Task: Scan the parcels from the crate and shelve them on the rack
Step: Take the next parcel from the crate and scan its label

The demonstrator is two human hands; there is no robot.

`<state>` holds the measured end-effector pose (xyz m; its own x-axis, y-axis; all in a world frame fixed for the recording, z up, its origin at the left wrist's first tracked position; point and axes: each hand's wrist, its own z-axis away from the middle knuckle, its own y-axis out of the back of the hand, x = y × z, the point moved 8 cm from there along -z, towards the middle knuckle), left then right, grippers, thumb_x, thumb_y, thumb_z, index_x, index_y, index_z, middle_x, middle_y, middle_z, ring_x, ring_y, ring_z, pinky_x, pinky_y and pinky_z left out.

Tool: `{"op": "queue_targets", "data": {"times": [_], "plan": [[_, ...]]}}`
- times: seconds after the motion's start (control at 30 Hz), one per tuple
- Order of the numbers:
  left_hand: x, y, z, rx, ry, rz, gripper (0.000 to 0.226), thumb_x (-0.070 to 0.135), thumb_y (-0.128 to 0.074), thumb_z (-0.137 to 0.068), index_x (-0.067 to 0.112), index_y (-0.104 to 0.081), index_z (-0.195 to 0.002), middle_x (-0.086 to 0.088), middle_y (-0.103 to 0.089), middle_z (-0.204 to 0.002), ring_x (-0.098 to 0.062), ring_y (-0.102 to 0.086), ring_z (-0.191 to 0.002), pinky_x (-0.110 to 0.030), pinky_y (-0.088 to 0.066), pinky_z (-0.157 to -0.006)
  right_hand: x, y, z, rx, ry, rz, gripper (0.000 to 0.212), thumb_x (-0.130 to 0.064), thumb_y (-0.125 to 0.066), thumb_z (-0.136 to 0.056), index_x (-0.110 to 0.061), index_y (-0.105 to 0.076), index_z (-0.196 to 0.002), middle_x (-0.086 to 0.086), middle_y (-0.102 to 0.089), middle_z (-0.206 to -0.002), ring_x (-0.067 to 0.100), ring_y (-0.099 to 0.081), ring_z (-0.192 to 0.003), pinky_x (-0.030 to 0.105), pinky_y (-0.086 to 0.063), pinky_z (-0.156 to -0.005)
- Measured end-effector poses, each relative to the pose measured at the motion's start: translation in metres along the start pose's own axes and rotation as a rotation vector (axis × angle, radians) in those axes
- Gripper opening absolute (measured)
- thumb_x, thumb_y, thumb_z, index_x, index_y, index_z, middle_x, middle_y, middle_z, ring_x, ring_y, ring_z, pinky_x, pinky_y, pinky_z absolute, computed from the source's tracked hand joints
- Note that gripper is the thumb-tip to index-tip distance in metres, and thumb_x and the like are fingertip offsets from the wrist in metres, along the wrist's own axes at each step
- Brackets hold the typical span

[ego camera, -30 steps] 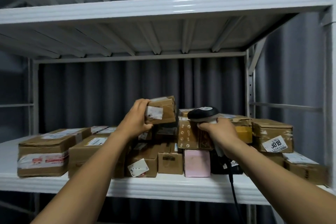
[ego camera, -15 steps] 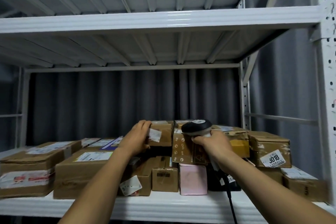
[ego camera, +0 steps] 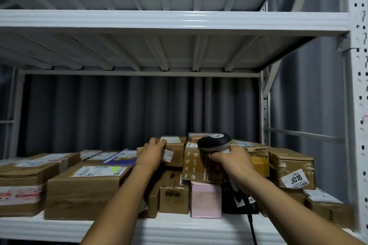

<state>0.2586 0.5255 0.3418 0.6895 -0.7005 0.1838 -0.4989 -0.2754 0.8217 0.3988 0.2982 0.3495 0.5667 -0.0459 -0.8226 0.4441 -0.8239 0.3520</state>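
Two hands up at the rack. Left hand (ego camera: 152, 154) fingers curled over the near top corner of a small brown parcel (ego camera: 175, 150) that sits on top of the pile, mid-shelf. Right hand (ego camera: 232, 162) closed round a black scanner (ego camera: 214, 142), head up, cable (ego camera: 251, 226) hanging below the shelf (ego camera: 179, 228). Scanner sits just right of the parcel, in front of a printed brown box (ego camera: 199, 165). Pink box (ego camera: 206, 200) below, big cartons left (labels unreadable), a tagged box (ego camera: 292, 171) far right.
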Motion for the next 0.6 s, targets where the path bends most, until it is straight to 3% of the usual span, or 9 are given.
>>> {"op": "queue_targets", "data": {"times": [0.27,0.43,0.6], "plan": [[0.003,0.027,0.024,0.036,0.036,-0.047,0.059,0.038,-0.057,-0.093,0.028,-0.033,-0.147,-0.011,-0.031,-0.145,-0.031,-0.038,-0.129,-0.044,-0.042,-0.100,-0.005,0.006,0.016,-0.029,0.025,0.045,0.023,-0.028,-0.077,-0.075,-0.014,-0.071,-0.093,0.005,-0.071,-0.091,0.024,-0.067,-0.087,0.035,-0.053,-0.072],[0.014,0.056,0.071,0.046,-0.002,-0.171,0.056,0.041,-0.055,-0.094,0.025,-0.037,-0.145,-0.012,-0.034,-0.144,-0.032,-0.038,-0.127,-0.043,-0.043,-0.095,-0.008,0.015,0.055,-0.080,0.032,-0.004,0.012,-0.019,-0.074,-0.081,-0.010,-0.066,-0.082,0.006,-0.065,-0.071,0.017,-0.058,-0.053,0.016,-0.036,-0.035],[0.036,0.061,0.143,0.020,-0.058,-0.191,0.050,0.038,-0.056,-0.093,0.023,-0.045,-0.140,-0.014,-0.038,-0.141,-0.035,-0.042,-0.124,-0.042,-0.041,-0.099,0.002,0.025,0.119,-0.160,0.003,-0.010,0.015,-0.019,-0.072,-0.081,-0.005,-0.066,-0.084,0.009,-0.065,-0.066,0.019,-0.055,-0.045,0.019,-0.041,-0.038]]}}
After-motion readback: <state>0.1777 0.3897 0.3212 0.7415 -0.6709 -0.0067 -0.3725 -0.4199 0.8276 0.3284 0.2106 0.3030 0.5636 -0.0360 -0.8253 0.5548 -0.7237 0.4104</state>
